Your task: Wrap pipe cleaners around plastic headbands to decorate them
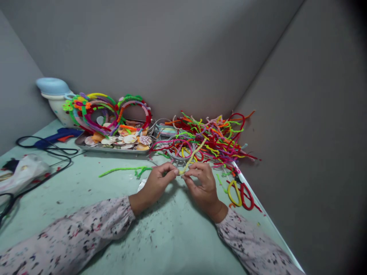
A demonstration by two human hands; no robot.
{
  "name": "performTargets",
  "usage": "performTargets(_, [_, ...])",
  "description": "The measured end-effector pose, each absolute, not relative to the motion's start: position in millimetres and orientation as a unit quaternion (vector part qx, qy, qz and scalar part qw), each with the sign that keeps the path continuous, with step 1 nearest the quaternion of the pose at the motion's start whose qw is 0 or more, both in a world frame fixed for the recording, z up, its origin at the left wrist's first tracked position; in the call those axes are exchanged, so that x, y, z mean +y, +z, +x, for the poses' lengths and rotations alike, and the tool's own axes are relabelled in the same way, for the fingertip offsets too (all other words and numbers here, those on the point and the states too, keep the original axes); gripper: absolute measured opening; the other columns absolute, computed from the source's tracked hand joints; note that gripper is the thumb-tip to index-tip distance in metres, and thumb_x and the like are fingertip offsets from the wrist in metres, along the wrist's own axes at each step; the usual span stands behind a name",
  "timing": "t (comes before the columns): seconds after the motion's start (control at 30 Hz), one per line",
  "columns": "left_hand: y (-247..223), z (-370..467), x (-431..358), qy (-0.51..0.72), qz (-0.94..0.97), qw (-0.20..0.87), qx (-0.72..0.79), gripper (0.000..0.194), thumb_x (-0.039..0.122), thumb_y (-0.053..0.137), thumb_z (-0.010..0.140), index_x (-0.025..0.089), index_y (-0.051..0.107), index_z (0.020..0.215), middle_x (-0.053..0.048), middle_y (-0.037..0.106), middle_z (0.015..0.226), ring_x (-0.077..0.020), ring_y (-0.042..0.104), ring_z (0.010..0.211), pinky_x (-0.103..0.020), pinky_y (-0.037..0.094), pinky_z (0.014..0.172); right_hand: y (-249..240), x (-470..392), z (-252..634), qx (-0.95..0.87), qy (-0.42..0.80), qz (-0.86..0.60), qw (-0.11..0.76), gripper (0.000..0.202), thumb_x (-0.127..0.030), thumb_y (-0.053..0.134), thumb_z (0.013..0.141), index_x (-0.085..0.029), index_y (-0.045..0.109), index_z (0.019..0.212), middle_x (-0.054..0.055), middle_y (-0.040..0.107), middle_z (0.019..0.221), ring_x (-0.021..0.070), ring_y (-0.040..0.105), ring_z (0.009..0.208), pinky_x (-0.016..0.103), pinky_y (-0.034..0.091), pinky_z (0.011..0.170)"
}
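Observation:
Between my two hands a pale yellow pipe cleaner (192, 156) is held, its long free end slanting up and away to the right. My left hand (160, 181) pinches its near end between thumb and forefinger. Closed at the fingertips, my right hand (203, 185) grips the same piece just beside the left. A green pipe cleaner (123, 169), partly twisted, lies on the table to the left of my left hand. Behind my hands lies a big heap of coloured pipe cleaners (212, 133). Exactly how the near end is bent is hidden by my fingers.
A metal tray (114, 150) of seashells (129, 139) bears several pipe-cleaner-wrapped headbands (100, 110). Scissors (241, 194) with yellow and red handles lie at the right table edge. Left are a blue glue gun (57, 136), its black cord, a plastic bag (25, 172) and a blue-lidded container (59, 101).

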State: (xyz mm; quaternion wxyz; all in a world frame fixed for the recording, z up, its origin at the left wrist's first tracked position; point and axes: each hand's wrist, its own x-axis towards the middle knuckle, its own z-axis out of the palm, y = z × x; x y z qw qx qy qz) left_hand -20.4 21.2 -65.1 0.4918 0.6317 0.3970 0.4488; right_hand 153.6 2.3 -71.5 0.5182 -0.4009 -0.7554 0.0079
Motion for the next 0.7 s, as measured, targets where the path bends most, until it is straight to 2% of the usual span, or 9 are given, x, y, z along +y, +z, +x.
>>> performTargets(0.7, [-66.0, -20.1, 22.2, 0.445, 0.646, 0.476, 0.397, 0.022, 0.032, 0.054, 0.086, 0.015, 0.058, 0.073, 0.001, 0.051, 0.068, -0.0127, 0.046, 0.068, -0.024, 0.037, 0.064, -73.8, 3.9, 153.5, -0.754, 0.011, -0.411, 0.512, 0.012, -0.016, 0.065, 0.083, -0.025, 0.065, 0.092, 0.003, 0.061, 0.09, 0.0182, 0.057, 0.086, 0.038, 0.046, 0.078])
